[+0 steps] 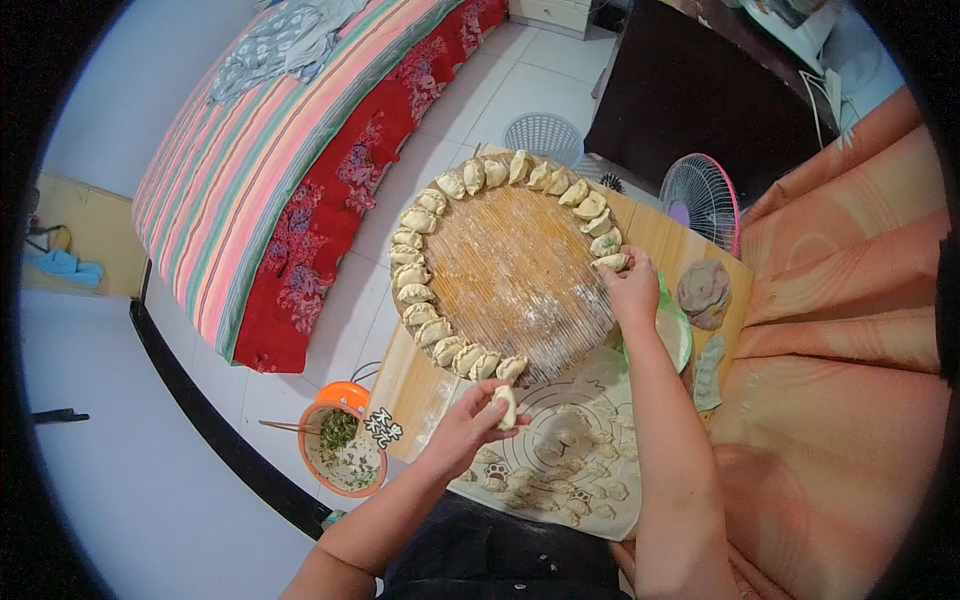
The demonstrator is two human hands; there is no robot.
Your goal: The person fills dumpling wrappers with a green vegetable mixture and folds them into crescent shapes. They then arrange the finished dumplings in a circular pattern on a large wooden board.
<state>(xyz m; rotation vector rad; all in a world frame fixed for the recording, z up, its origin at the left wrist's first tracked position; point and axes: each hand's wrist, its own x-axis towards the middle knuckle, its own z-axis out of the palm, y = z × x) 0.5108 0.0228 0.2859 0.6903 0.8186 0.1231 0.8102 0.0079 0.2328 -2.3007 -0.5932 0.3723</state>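
A round ribbed tray (517, 262), dusted with flour, bears dumplings (418, 220) set in an open ring along its rim. At the tray's right edge, my right hand (634, 289) grips a dumpling (611, 262) by one end, just below the last one on that side. My left hand (480, 420) holds another dumpling (506, 406) between thumb and fingers, in front of the tray's near rim. Below both hands, a printed pastry mat (622, 517) carries several small, floury dumplings (559, 486), partly in shadow.
The wooden table (412, 405) supports the tray. Right of it lie a crumpled cloth (703, 294) and a green-rimmed bowl (679, 330), partly behind my right forearm. An orange-rimmed bowl (306, 450) of green filling stands lower left. Beyond are a fan (701, 202), a basket (544, 135) and a bed (247, 195).
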